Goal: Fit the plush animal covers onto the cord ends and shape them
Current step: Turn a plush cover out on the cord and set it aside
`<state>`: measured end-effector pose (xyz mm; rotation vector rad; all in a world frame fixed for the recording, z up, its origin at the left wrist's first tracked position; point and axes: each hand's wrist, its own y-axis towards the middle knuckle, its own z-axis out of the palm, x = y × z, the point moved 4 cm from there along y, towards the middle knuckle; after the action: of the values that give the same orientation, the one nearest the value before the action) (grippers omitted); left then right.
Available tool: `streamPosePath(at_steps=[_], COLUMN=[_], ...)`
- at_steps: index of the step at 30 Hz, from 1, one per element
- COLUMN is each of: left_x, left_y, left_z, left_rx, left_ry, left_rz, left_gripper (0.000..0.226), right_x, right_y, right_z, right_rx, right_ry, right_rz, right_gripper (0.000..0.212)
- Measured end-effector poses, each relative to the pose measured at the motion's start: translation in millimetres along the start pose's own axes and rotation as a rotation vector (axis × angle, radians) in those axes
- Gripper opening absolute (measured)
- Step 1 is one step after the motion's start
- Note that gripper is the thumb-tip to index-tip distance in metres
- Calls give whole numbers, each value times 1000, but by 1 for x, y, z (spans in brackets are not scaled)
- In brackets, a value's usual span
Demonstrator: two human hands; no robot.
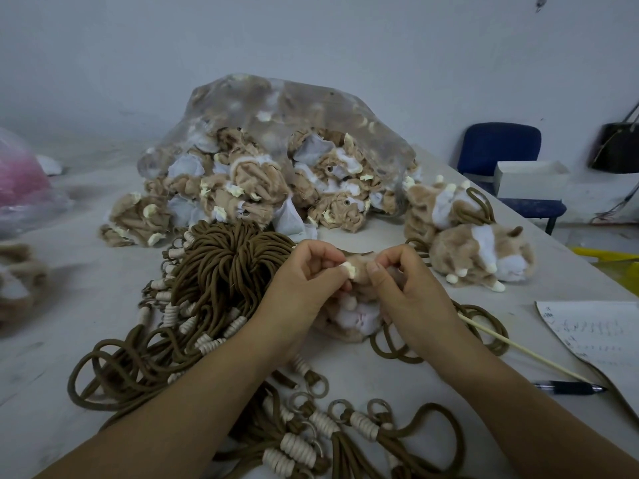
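1. The cover [358, 318] is held mid-desk [86, 305] between both hands, its long axis running away from the person, with the white patch at the near end.
2. The left hand [304, 285] has its grip pinched on a cream paw [350, 270] at the cover's far end.
3. The right hand [403, 292] has its grip curled round the cover's right side, thumb on the tan fur.
4. The hands hide the cover's middle, so whether a cord is inside cannot be told.
5. The cords [221, 271] are heaped to the left, some cut off by the bottom edge.

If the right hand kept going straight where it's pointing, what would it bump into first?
The right hand pinches the tan-and-white plush cover, so that comes first; past it, probably the left hand, though depth is unclear.
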<state>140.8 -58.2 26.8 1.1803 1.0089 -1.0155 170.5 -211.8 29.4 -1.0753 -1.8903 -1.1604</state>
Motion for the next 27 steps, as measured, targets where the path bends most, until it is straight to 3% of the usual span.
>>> streamPosePath(at_steps=[4,8,10,15,17,18,21,23,27], left_x=[-2,-2,0,14,15,12,6,4,2], left_y=[0,2,2,3,2,2,3,6,9], left_z=[0,-3,-5,0,1,-1,-13,-22,-34], left_rx=[-20,-55,-42,160,142,105,-64,-186,-317], left_ry=[56,121,171,797,871,822,613,485,12], left_rz=[24,57,91,197,248,271,232,157,42], left_gripper=[10,9,13,48,24,15,28,25,29], right_x=[3,4,1,-1,1,2,-2,-15,-37], right_y=[-1,-1,1,1,0,0,3,7,12], right_z=[-1,4,3,-7,-6,-6,-10,-15,-16], right_rx=[25,69,34,-48,-44,-41,-69,-54,92], right_ry=[-3,-255,-280,-104,-90,-77,-79,-187,-448], right_rz=[-31,-154,-130,-53,-81,-93,-64,21,106], right_gripper=[12,14,13,7,10,9,13,18,10])
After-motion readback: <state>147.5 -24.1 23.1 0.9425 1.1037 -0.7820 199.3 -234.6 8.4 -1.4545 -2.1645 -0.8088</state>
